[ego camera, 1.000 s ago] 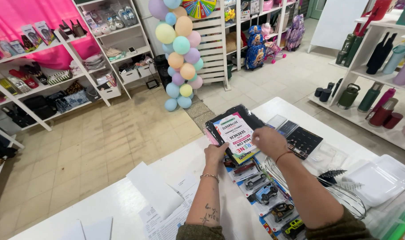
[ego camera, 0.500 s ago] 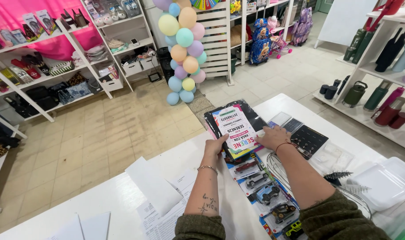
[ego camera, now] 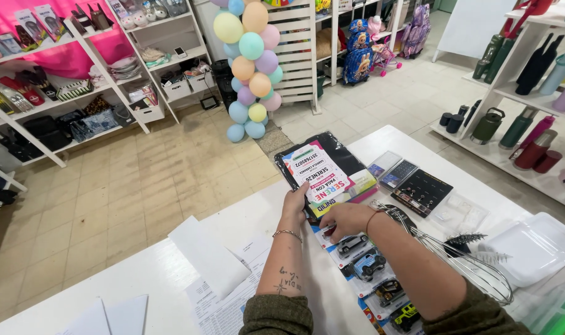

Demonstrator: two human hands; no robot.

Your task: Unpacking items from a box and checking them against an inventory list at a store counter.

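Head view, looking down over a white counter [ego camera: 140,279]: we hold a flat stack of packages near its far edge. Our left hand [ego camera: 296,201] has its fingers clamped on the near left edge of the printed card [ego camera: 322,178], a white rectangle with pink, green and black lettering that lies tilted on top of a black flat package [ego camera: 332,152]. Our right hand [ego camera: 347,218] sits just beside it at the near corner of the stack, fingers curled together on the lower edge, where a pale yellow-green sheet [ego camera: 363,183] and a pink strip peek out underneath.

Below our right hand runs a line of toy-car blister packs [ego camera: 372,267], each a small rectangle with a car under clear plastic, overlapping toward us. To the right of the stack lie two small grey-blue cards [ego camera: 391,170] and a black card with rows of small dots [ego camera: 423,191]. A wire whisk [ego camera: 462,260] rests across the counter beside our right forearm, and a white lidded tray [ego camera: 530,248] sits further right. White paper sheets [ego camera: 208,257] lie near our left forearm, one printed with fine black text. Beyond the counter, a column of pastel balloons [ego camera: 254,68] stands on the tiled floor.
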